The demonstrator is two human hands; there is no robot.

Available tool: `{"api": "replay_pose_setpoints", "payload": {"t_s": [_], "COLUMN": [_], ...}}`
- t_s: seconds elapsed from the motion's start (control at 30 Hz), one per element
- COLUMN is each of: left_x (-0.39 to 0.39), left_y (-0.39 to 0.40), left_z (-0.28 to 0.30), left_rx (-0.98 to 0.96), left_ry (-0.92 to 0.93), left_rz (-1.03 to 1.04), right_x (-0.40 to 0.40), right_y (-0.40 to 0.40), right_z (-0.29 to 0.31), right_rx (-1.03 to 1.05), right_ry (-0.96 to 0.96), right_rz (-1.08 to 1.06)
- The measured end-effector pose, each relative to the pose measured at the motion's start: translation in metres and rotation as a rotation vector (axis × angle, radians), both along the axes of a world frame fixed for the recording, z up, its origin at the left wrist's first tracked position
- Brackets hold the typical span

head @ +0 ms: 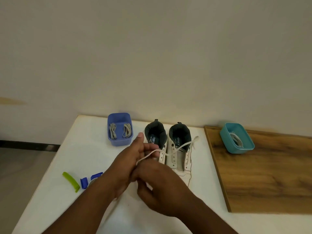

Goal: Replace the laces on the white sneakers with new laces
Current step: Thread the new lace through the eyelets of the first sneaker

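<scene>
- White tabletop (70,149) fills the lower half of the frame, with a wooden board (263,174) lying on its right part.
- Canvas-like white sneakers (175,149) stand side by side at centre frame, heels toward the wall; they look light yet firm enough to stay put, so I judge each is best steadied by its eyelet flaps.
- Left hand (128,164) sits just left of the sneakers, thumb raised, its fingers curled with the lace running between them.
- Right hand (158,188) lies below it, touching it, fingers curled and pinching the lace's near end.
- Blue tub (120,130) at upper left of the table holds two grey lace bundles (119,131); a teal tub (237,138) at right holds another lace.
- Old white lace (177,148) stretches from the hands across the right-hand sneaker's upper eyelets; soft, limp and light, it should slide out when pulled near its tip.
- Green clip (71,182) and blue clips (91,179) lie at lower left.
</scene>
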State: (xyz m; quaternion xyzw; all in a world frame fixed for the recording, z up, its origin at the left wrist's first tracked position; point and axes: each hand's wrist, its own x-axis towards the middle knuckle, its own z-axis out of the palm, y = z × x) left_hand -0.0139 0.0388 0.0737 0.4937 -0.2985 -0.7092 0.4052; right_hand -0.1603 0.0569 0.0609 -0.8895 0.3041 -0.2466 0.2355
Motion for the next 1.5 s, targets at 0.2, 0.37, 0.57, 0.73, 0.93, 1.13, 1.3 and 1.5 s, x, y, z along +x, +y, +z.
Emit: {"api": "replay_pose_setpoints", "payload": {"t_s": [0.2, 0.37, 0.57, 0.73, 0.93, 1.13, 1.3, 1.5], "left_x": [0.005, -0.004, -0.008, -0.009, -0.012, -0.001, 0.000, -0.008], "left_y": [-0.004, 0.005, 0.017, 0.021, 0.012, 0.005, 0.004, 0.008], "left_z": [-0.010, 0.000, -0.006, -0.011, -0.014, -0.018, -0.022, -0.019], "left_rx": [-0.223, -0.356, -0.100, 0.013, -0.288, -0.198, -0.133, -0.076], "left_ry": [-0.257, -0.383, -0.374, -0.420, -0.506, -0.554, -0.493, -0.515], "left_rz": [0.151, 0.006, -0.736, -0.945, -0.207, 0.014, 0.058, -0.170], "right_x": [-0.005, -0.008, -0.030, -0.057, -0.038, -0.018, -0.030, -0.022], "right_y": [-0.008, -0.027, -0.046, -0.053, -0.036, -0.015, -0.026, -0.025], "right_z": [-0.012, -0.007, 0.003, -0.003, 0.010, -0.017, -0.017, -0.014], "right_rx": [0.347, 1.148, 1.320, 0.937, 0.566, 0.365, 0.396, 0.247], "right_ry": [-0.140, -0.716, -1.418, -1.452, -0.470, 0.245, 0.157, -0.067], "right_rz": [-0.227, -0.719, -0.676, -1.026, -0.719, -0.270, -0.420, -0.389]}}
